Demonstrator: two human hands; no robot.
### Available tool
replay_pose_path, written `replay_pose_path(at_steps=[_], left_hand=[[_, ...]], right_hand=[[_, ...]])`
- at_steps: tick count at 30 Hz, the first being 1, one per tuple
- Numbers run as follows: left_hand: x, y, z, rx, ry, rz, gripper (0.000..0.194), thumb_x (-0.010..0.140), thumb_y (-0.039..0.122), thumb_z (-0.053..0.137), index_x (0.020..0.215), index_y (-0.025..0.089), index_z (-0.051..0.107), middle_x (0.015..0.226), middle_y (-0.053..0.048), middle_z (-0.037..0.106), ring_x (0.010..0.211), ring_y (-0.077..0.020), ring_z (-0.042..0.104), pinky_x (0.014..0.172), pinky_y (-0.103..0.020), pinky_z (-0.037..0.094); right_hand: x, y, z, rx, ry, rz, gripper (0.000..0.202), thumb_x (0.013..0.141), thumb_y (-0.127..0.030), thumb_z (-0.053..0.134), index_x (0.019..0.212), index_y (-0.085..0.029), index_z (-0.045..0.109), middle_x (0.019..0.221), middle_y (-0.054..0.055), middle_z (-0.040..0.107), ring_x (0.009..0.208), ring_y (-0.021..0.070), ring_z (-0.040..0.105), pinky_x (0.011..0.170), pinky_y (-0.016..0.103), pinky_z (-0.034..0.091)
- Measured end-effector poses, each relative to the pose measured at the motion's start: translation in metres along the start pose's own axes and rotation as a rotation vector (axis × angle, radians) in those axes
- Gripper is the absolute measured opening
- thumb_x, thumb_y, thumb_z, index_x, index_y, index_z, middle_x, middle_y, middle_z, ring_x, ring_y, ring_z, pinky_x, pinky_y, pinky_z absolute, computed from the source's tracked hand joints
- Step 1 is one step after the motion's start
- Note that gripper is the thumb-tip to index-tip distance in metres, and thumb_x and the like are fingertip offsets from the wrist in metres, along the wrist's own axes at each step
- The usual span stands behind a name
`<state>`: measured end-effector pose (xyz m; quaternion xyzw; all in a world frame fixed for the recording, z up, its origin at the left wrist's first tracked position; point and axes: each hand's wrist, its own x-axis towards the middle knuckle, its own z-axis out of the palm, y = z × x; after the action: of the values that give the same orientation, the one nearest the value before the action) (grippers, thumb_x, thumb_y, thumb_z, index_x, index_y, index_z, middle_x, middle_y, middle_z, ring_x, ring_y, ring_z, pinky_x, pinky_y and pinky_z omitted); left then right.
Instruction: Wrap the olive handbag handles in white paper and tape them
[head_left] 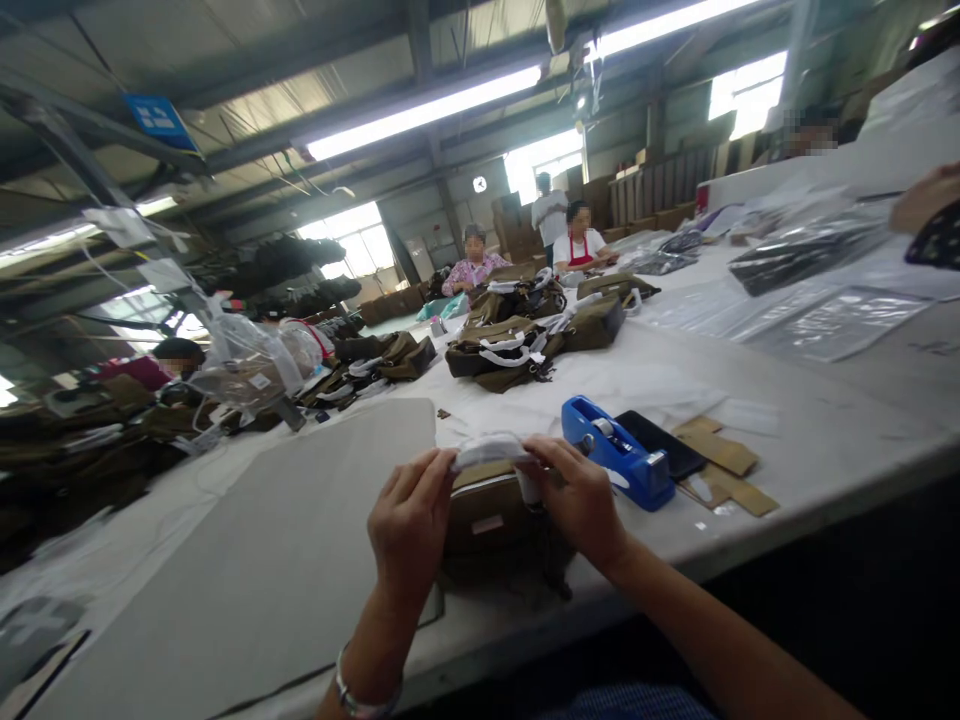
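A dark olive-brown bag (484, 530) sits at the table's near edge in front of me, with a zip along its top and a small pale label on its side. White wrapping covers its arched handle (491, 450). My left hand (409, 515) pinches the handle's left end, fingers closed. At the right end, my right hand (577, 500) is closed on the same wrapped handle. Beside my right hand stands a blue tape dispenser (619, 455), with a black phone-like slab (660, 445) just behind it.
Brown cardboard pieces (724, 460) lie right of the dispenser. A grey board (285, 560) covers the table on the left. Similar bags (502, 350) are heaped further back, and clear plastic bags (832, 320) lie at right. Several people work around the table; a co-worker's hand (926, 200) shows at far right.
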<state>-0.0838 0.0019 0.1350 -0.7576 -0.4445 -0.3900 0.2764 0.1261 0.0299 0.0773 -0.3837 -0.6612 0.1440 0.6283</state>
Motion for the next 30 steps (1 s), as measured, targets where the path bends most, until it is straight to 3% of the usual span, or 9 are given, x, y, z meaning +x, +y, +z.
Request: replay_pose_path(at_steps=[4,8,12,15,17,20,24,26,30], left_hand=[[-0.001,-0.004,-0.029,-0.277,-0.288,-0.028,0.023,0.098,0.021,0.058,0.111,0.024,0.076,0.101,-0.004,0.079,0.090,-0.0204,0.074,0.079,-0.027,0.055],[0.008,-0.018,-0.044,-0.778,-0.642,-0.525,0.027,0.095,0.041,0.062,0.106,0.021,0.076,0.083,-0.003,0.076,0.073,-0.0174,0.069,0.067,-0.024,0.052],[0.015,-0.032,-0.034,-1.162,-0.481,-1.032,0.048,0.088,0.058,0.066,0.110,0.016,0.070,0.052,0.008,0.046,0.043,-0.0061,0.035,0.046,-0.017,0.032],[0.019,-0.026,-0.030,-1.073,-0.383,-0.918,0.059,0.091,0.065,0.057,0.120,0.015,0.067,0.065,0.003,0.056,0.052,-0.0092,0.045,0.050,-0.019,0.037],[0.022,-0.016,-0.034,-0.831,-0.418,-0.673,0.063,0.086,0.063,0.063,0.130,0.018,0.065,0.093,-0.007,0.070,0.079,-0.0190,0.064,0.068,-0.027,0.051],[0.028,-0.005,-0.036,-0.442,-0.513,-0.424,0.078,0.071,0.048,0.082,0.141,0.025,0.058,0.123,-0.011,0.071,0.107,-0.0315,0.067,0.089,-0.039,0.053],[0.043,-0.009,-0.024,-0.210,-0.572,-0.427,0.057,0.078,0.020,0.069,0.134,0.025,0.062,0.085,-0.002,0.077,0.075,-0.0232,0.070,0.073,-0.032,0.050],[0.053,-0.016,-0.019,-0.194,-0.561,-0.434,0.047,0.075,0.009,0.062,0.119,0.023,0.071,0.081,-0.003,0.077,0.075,-0.0221,0.070,0.072,-0.030,0.048],[0.067,-0.021,-0.024,-0.602,-0.808,-0.468,0.008,0.081,0.021,0.066,0.085,0.018,0.073,0.076,-0.002,0.072,0.071,-0.0183,0.066,0.064,-0.025,0.045]], right_hand=[[0.001,0.004,-0.009,0.205,-0.078,0.170,0.019,0.094,-0.035,0.065,0.105,-0.026,0.076,0.106,0.005,0.078,0.101,0.0251,0.072,0.093,0.039,0.057],[0.012,0.007,-0.019,0.503,-0.439,0.390,0.031,0.089,-0.049,0.068,0.092,-0.019,0.075,0.084,0.005,0.075,0.076,0.0191,0.068,0.071,0.030,0.055],[0.023,0.011,-0.015,0.858,-0.678,0.567,0.051,0.086,-0.065,0.066,0.073,-0.016,0.063,0.064,0.000,0.059,0.055,0.0110,0.050,0.055,0.023,0.044],[0.027,0.016,-0.009,0.924,-0.618,0.549,0.053,0.081,-0.068,0.070,0.085,-0.016,0.063,0.074,0.001,0.061,0.064,0.0126,0.055,0.059,0.023,0.046],[0.027,0.018,-0.006,0.832,-0.582,0.489,0.049,0.077,-0.060,0.078,0.096,-0.017,0.064,0.083,0.001,0.063,0.073,0.0144,0.059,0.065,0.023,0.049],[0.026,0.013,-0.005,0.616,-0.499,0.354,0.035,0.079,-0.044,0.080,0.097,-0.019,0.064,0.085,0.000,0.063,0.078,0.0160,0.061,0.070,0.025,0.052],[0.023,-0.003,-0.003,0.380,-0.286,-0.058,0.017,0.085,-0.028,0.076,0.100,-0.022,0.069,0.097,0.005,0.068,0.096,0.0211,0.065,0.088,0.034,0.054],[0.022,-0.007,-0.001,0.331,-0.243,-0.249,0.020,0.088,-0.025,0.073,0.108,-0.025,0.070,0.112,0.008,0.070,0.109,0.0240,0.065,0.097,0.039,0.053],[0.031,0.001,0.004,0.198,-0.213,-0.186,0.045,0.092,-0.034,0.069,0.136,-0.025,0.058,0.145,0.013,0.056,0.130,0.0281,0.057,0.107,0.044,0.048]])
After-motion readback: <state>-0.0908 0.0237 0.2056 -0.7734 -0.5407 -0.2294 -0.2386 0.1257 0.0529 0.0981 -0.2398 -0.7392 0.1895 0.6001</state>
